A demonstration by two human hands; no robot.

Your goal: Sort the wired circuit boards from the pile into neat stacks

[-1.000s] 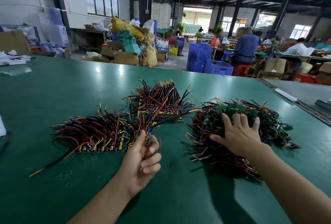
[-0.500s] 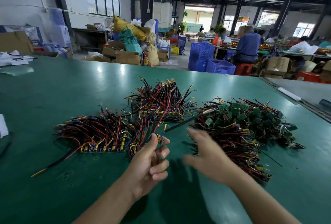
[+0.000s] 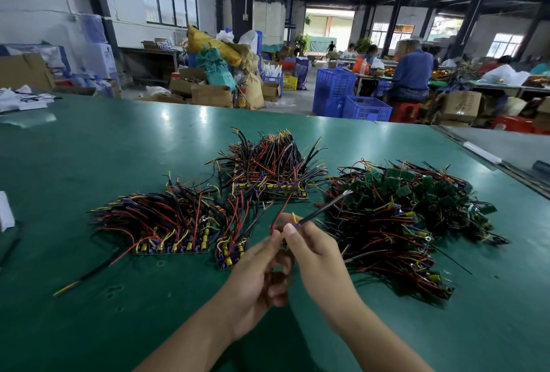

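Red, yellow and black leads fan out of the wired circuit board (image 3: 312,214) that I hold just above the near middle of the surface (image 3: 89,148), between the stacks and the pile. The fingers of my left hand (image 3: 256,270) and right hand (image 3: 318,255) are curled and pinch it from both sides, so the board itself is almost hidden. To do this well, I judge, I should comb the leads one way and turn the board to match the small near stack (image 3: 230,249) before laying it flat. Left of that lies a longer stack (image 3: 166,223), farther off another (image 3: 268,172); the tangled pile (image 3: 401,217) of green boards sits right.
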